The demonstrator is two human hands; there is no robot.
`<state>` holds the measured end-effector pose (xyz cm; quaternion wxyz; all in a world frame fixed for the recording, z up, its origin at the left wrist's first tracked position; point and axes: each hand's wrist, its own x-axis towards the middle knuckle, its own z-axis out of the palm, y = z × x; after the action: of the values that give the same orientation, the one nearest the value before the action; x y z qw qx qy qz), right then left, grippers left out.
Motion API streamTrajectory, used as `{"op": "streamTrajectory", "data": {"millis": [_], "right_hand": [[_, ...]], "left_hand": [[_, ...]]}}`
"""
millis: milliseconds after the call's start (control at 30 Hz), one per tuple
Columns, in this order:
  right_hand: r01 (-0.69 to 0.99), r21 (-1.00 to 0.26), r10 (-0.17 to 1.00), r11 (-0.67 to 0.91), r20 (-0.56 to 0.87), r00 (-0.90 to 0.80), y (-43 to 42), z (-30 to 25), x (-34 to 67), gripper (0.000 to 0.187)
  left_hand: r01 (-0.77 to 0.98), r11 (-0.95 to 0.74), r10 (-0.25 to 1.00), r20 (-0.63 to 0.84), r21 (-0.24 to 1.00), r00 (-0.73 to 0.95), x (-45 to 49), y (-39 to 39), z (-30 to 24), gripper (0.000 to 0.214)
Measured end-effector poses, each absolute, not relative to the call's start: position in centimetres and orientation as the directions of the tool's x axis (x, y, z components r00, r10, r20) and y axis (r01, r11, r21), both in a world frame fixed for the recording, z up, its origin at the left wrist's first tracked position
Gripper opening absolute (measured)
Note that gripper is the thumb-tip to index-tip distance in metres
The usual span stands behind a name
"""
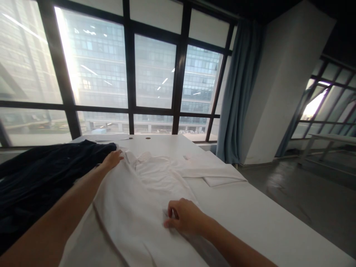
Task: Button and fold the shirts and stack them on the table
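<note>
A white long-sleeved shirt [144,207] lies spread over the table, its collar end away from me and one sleeve [214,172] stretched out to the right. At the far left of the shirt, by the shoulder, my left hand [112,159] is closed on the cloth, with a fold running down from it. My right hand [185,217] is just over the lower right part of the shirt. Its fingers are curled, with a gap between thumb and forefinger and no cloth visibly caught in them. A small greyish patch shows beside its fingertips.
Dark navy clothing [41,178] is heaped along the left, against my left forearm. The white table [250,218] reaches towards the windows; folded white cloth [219,181] lies under the sleeve. A blue curtain [236,92] and a pillar [267,96] stand beyond; another table [333,138] is far right.
</note>
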<state>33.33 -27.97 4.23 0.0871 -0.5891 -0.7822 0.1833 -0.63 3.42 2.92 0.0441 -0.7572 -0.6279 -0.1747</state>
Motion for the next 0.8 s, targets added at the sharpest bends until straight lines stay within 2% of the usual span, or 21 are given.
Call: {"op": "streamTrajectory", "data": {"millis": [100,167,233,300,367,467,567,667,733,800], "right_hand": [[0.892,-0.367,0.951,0.262,-0.059,-0.304,-28.1,4.2,33.3,0.029],[0.88,-0.366,0.948,0.303,0.021,-0.318,-28.1,4.1,33.3,0.029],[0.848,-0.367,0.924,0.383,0.144,-0.355,-28.0,3.9,33.3,0.033],[0.806,-0.347,0.877,0.48,0.211,-0.431,-27.8,3.5,33.4,0.047],[0.778,-0.318,0.84,0.541,0.152,-0.522,-27.7,3.0,33.6,0.064],[0.785,-0.282,0.816,0.551,-0.018,-0.578,-27.9,2.4,33.8,0.074],[0.788,-0.268,0.804,0.555,-0.072,-0.591,-28.0,2.4,33.8,0.078],[0.748,-0.32,0.777,0.581,-0.054,-0.627,-26.3,3.2,34.4,0.08],[0.782,-0.365,0.846,0.506,0.029,-0.533,-24.0,4.1,35.9,0.068],[0.889,-0.378,0.965,0.26,0.121,-0.231,-21.2,5.3,38.6,0.055]], "left_hand": [[0.994,-0.078,0.944,0.326,0.08,0.048,-0.2,1.5,2.3,0.045],[0.998,-0.036,0.941,0.339,0.043,0.019,-0.4,-0.4,2.0,0.052],[0.994,-0.109,0.938,0.331,-0.011,0.106,-1.1,-2.6,1.4,0.056],[0.965,-0.256,0.928,0.268,-0.05,0.26,-2.1,-5.0,0.5,0.06],[0.933,-0.36,0.92,0.154,-0.027,0.36,-3.2,-7.2,-0.6,0.062],[0.931,-0.361,0.933,0.016,0.046,0.361,-4.4,-9.5,-1.7,0.066],[0.938,-0.339,0.939,-0.032,0.077,0.342,-4.6,-10.2,-1.8,0.068],[0.936,-0.338,0.94,-0.019,0.095,0.341,-4.5,-10.0,-1.5,0.067],[0.935,-0.345,0.938,-0.004,0.08,0.346,-4.2,-9.7,-1.2,0.065],[0.934,-0.355,0.935,0.023,0.036,0.354,-3.7,-9.4,-1.1,0.062]]}}
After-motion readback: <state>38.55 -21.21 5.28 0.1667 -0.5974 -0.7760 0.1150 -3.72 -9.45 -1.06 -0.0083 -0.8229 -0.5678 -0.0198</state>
